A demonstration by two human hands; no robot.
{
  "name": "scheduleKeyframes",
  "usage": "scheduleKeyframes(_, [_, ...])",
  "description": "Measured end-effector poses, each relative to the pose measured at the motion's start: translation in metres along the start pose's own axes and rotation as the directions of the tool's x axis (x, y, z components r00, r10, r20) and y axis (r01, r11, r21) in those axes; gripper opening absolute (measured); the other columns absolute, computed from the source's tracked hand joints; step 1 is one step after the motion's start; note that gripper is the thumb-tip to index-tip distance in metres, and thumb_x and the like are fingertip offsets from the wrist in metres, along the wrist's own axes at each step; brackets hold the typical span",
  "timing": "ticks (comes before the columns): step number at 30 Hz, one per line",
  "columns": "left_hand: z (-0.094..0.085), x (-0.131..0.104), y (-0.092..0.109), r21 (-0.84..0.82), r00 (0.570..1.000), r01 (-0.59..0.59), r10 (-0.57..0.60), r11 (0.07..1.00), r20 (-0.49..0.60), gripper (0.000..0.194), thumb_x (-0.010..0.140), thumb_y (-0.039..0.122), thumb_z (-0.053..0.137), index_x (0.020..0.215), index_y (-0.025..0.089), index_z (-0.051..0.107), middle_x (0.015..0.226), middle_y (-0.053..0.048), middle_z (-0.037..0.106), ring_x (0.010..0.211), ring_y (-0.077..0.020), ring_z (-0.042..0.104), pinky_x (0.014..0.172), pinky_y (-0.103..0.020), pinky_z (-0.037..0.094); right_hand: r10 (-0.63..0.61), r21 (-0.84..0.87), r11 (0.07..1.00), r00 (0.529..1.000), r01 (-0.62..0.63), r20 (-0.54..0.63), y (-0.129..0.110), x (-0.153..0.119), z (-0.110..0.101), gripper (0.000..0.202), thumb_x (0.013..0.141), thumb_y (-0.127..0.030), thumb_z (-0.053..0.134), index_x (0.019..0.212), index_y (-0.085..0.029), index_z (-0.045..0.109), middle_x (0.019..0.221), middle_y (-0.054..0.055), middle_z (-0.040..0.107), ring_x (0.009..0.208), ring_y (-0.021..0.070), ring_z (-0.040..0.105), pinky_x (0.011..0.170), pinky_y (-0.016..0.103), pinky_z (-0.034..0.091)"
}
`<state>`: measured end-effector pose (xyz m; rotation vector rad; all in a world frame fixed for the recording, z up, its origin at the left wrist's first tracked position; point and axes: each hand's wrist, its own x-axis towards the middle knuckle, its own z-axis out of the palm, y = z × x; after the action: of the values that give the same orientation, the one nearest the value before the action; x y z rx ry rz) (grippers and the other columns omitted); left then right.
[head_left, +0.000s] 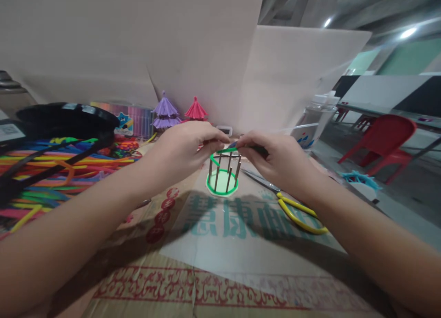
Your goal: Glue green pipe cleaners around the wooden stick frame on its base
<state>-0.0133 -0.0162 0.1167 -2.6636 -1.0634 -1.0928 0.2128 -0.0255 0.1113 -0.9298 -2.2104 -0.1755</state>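
Observation:
A green pipe cleaner stretches between my two hands, level with the tops of several thin brown posts. The posts stand upright on a pale round base edged in bright green. My left hand pinches the strip from the left, thumb against fingers. From the other side my right hand pinches its right end; the fingertips are partly hidden. One end of the green strip curls down inside the ring of posts. Scissors with yellow handles lie beneath my right wrist.
Many coloured pipe cleaners lie at left under a black round object. Behind stand marker pens, a purple tiered umbrella shape and a red one. A clear bottle is at right; a red chair stands beyond.

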Motion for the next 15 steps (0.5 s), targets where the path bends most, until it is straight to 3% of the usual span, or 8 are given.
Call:
scheduleKeyframes(9, [0.007, -0.001, -0.025, 0.056, 0.976, -0.213, 0.209, 0.975, 0.066, 0.022, 0.096, 0.028, 0.054, 0.102, 0.021, 0.075, 0.104, -0.007, 0.069, 0.1, -0.0212, 0.061, 0.087, -0.036, 0.048, 0.026, -0.015, 1.0, 0.994, -0.024, 0.108, 0.0, -0.011, 0.006, 0.019, 0.094, -0.018, 0.055, 0.105, -0.02, 0.07, 0.093, 0.003, 0.075, 0.075, 0.015, 0.064, 0.066, 0.025, 0.042])
scheduleKeyframes(15, [0.017, -0.003, -0.035, 0.1, 0.969, -0.228, 0.216, 0.969, 0.119, 0.021, 0.095, 0.024, 0.057, 0.101, 0.023, 0.077, 0.104, -0.007, 0.069, 0.101, -0.0213, 0.061, 0.087, -0.036, 0.047, 0.073, -0.032, 0.997, 0.977, -0.068, 0.2, 0.003, -0.013, 0.014, 0.02, 0.094, -0.017, 0.052, 0.104, -0.021, 0.069, 0.095, 0.003, 0.075, 0.076, 0.0158, 0.063, 0.066, 0.026, 0.04])
